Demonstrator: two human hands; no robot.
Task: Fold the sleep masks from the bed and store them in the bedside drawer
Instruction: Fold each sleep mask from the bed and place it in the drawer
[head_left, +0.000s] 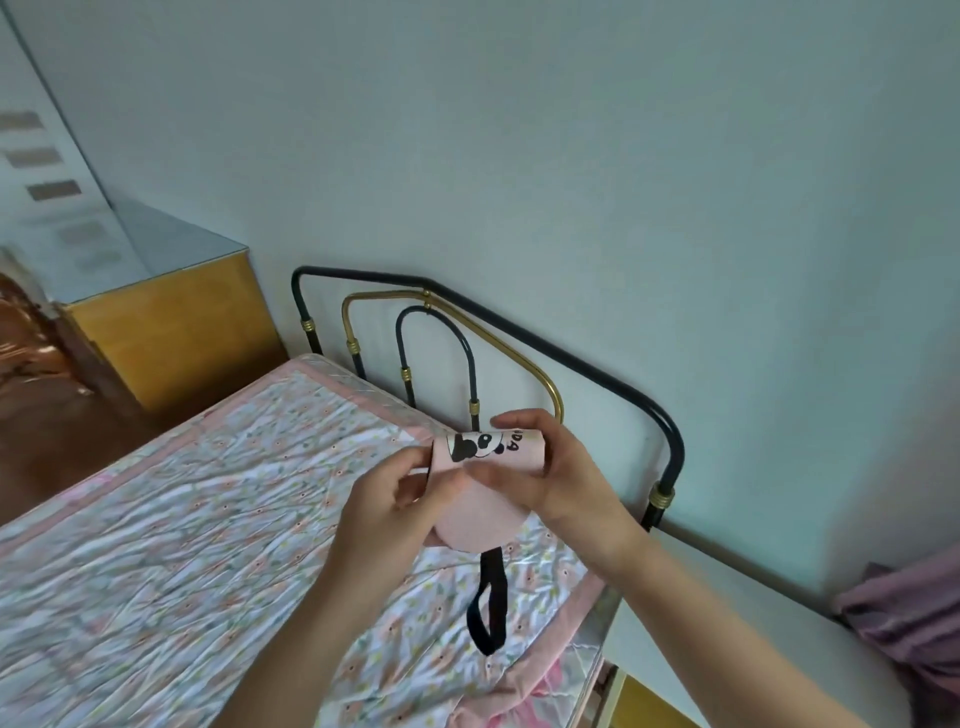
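Observation:
A pink sleep mask (483, 467) with a black panda print is held in the air above the bed (182, 519), near the headboard. Its upper part is bent over toward me, and its black elastic strap (488, 608) hangs down in a loop. My left hand (384, 499) pinches the mask's left edge. My right hand (545, 467) grips its right side, thumb on the front. No other mask shows on the flowered quilt.
A black and brass metal headboard (519, 353) stands against the pale wall. A white bedside top (727, 623) lies at the right with purple cloth (909, 613) on it. A yellow wooden cabinet (171, 332) stands at the far left.

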